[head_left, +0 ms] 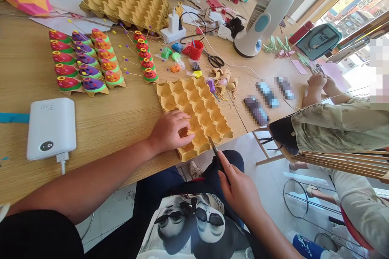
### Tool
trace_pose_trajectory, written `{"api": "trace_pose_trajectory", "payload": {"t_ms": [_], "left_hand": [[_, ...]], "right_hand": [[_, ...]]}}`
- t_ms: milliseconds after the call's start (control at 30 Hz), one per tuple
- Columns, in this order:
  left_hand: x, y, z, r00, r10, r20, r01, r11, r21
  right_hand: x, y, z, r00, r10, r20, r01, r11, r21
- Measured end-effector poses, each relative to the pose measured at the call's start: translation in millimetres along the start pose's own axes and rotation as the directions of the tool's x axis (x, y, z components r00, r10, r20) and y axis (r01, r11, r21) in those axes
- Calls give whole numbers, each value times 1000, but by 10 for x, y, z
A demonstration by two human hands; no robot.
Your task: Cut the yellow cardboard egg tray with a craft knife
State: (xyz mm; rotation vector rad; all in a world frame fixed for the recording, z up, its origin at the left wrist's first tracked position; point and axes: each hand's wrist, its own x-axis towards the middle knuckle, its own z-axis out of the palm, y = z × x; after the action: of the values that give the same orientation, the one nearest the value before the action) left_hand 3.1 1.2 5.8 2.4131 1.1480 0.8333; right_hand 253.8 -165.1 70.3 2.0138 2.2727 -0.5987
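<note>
At the near edge of the desk (100,129), the right hand (240,192) grips a pair of scissors (216,154), fingers closed around the handles, the blade tips touching the near end of a yellow egg tray (194,109). The left hand (170,131) lies flat on that tray, fingers spread and pressing into its cups, gripping nothing but pinning it so that its end overhangs the desk edge. To cut cleanly here, it seems best to keep the tray held firm close to the cut line, feed the blades along the valley between cups rather than across a peak, and keep the left fingertips clear of the blades. Toward the left edge sits a white power bank (51,127) with its cable plugged in. Farther in, rows of painted cups (86,64) stand in lines, with a second pair of scissors (214,60) and a red cup (196,49) beyond. Near the far edge lie a stack of egg trays (127,4) and a desk fan (263,18). Another person's hand (316,83) works at the right side.
</note>
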Motion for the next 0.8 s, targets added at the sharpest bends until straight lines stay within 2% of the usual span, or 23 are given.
{"api": "trace_pose_trajectory", "payload": {"t_ms": [333, 600, 800], "left_hand": [[3, -8, 5, 1000, 7, 1, -7, 1000, -1], [3, 17, -5, 1000, -7, 0, 7, 1000, 15], [2, 16, -5, 1000, -11, 5, 11, 1000, 10]], "right_hand": [[71, -26, 133, 1000, 19, -14, -20, 997, -78], [87, -56, 31, 998, 37, 48, -31, 993, -115], [-6, -1, 178, 999, 11, 31, -6, 987, -159]]}}
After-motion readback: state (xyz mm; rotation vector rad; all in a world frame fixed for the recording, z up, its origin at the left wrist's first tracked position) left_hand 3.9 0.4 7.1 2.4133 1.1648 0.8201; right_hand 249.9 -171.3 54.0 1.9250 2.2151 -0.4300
